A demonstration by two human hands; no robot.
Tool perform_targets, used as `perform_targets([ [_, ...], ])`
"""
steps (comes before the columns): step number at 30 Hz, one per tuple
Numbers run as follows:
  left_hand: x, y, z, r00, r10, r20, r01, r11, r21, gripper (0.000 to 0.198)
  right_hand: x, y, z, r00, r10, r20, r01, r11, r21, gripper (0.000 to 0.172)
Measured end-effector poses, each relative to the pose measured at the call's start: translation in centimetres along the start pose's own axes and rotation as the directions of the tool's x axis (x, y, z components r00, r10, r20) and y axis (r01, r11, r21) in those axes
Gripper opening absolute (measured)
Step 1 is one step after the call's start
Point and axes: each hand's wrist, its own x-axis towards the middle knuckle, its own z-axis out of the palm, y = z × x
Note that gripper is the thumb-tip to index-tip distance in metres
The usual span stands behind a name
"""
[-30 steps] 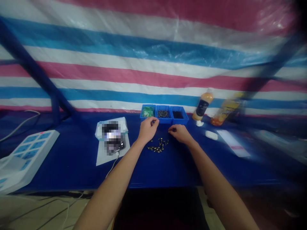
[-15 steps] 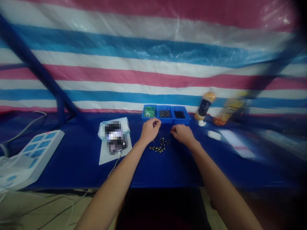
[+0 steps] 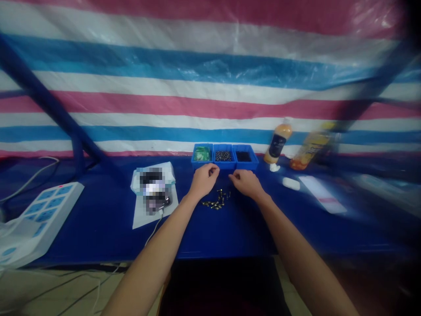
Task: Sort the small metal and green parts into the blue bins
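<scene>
My left hand (image 3: 203,180) hovers over the blue table (image 3: 98,219) with fingers curled in a pinch, just in front of the blue trays (image 3: 224,156). My right hand (image 3: 246,182) is close beside it, fingers also pinched together. What either pinch holds is too small to make out. A small pile of several dark and brass-coloured parts (image 3: 217,199) lies on the table just below and between both hands. The three joined trays hold green pieces, dark beads and black bits.
A white power strip (image 3: 36,217) lies at the left edge with cables. A blurred object on white paper (image 3: 154,193) sits left of my arm. Two orange bottles (image 3: 279,142) stand at the back right, near a small white case (image 3: 291,183) and a paper slip (image 3: 320,199).
Both hands stay in nearly the same place over the pile; my fingertips have drawn slightly closer together. The view shifts a little.
</scene>
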Motion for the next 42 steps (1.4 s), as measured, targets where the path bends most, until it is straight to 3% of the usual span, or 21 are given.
perform_targets([
  [3, 0.0, 0.1, -0.1, 1.000, 0.015, 0.013, -0.015, 1.000, -0.002, 0.019, 0.3, 0.1, 0.0, 0.999, 0.012, -0.043, -0.005, 0.984, 0.181, 0.038],
  [7, -0.1, 0.2, -0.1, 0.999, 0.033, 0.020, -0.033, 0.999, 0.004, 0.020, 0.8, 0.5, 0.6, 0.999, 0.047, 0.002, -0.044, 0.918, 0.393, 0.046],
  [13, 0.0, 0.1, -0.2, 1.000, 0.023, 0.018, -0.023, 1.000, 0.001, 0.019, 1.5, 0.8, 1.4, 0.985, 0.126, 0.118, -0.172, 0.654, 0.737, 0.040],
  [17, 0.1, 0.0, -0.1, 0.999, 0.024, 0.024, -0.024, 1.000, -0.008, 0.019, 1.3, 0.4, 1.2, 0.975, 0.169, 0.145, -0.215, 0.548, 0.808, 0.039],
  [20, 0.0, -0.1, -0.1, 0.999, 0.029, 0.027, -0.029, 1.000, -0.009, 0.019, 1.2, 0.1, 1.0, 0.983, 0.159, 0.096, -0.166, 0.518, 0.839, 0.041],
  [23, 0.0, -0.1, -0.1, 0.999, 0.035, 0.035, -0.035, 0.999, -0.007, 0.018, 1.1, 0.1, 0.4, 0.989, 0.147, -0.003, -0.079, 0.547, 0.833, 0.048],
  [26, 0.0, -0.2, -0.1, 0.999, 0.020, 0.027, -0.020, 1.000, 0.008, 0.018, 0.9, 0.6, -0.5, 0.997, 0.069, -0.019, -0.033, 0.675, 0.737, 0.047],
  [28, 0.0, -0.3, -0.1, 1.000, -0.002, 0.018, 0.001, 1.000, 0.022, 0.018, 0.5, 1.2, -1.2, 0.991, -0.099, 0.092, 0.016, 0.761, 0.648, 0.042],
  [30, 0.0, -0.4, -0.1, 1.000, -0.015, 0.014, 0.014, 0.999, 0.033, 0.017, 0.1, 1.7, -1.7, 0.913, -0.277, 0.299, 0.062, 0.820, 0.569, 0.038],
  [32, 0.0, -0.5, -0.2, 1.000, -0.026, 0.006, 0.026, 0.999, 0.037, 0.017, -0.2, 2.1, -1.9, 0.822, -0.352, 0.448, 0.100, 0.863, 0.494, 0.037],
  [34, 0.1, -0.6, -0.2, 0.999, -0.044, -0.003, 0.044, 0.998, 0.040, 0.016, -0.3, 2.3, -1.6, 0.799, -0.359, 0.483, 0.145, 0.894, 0.424, 0.036],
  [42, -0.1, -0.3, -0.4, 0.998, -0.036, -0.052, 0.041, 0.994, 0.104, 0.015, -0.2, 2.0, -0.8, 0.819, -0.352, 0.454, 0.235, 0.927, 0.293, 0.017],
])
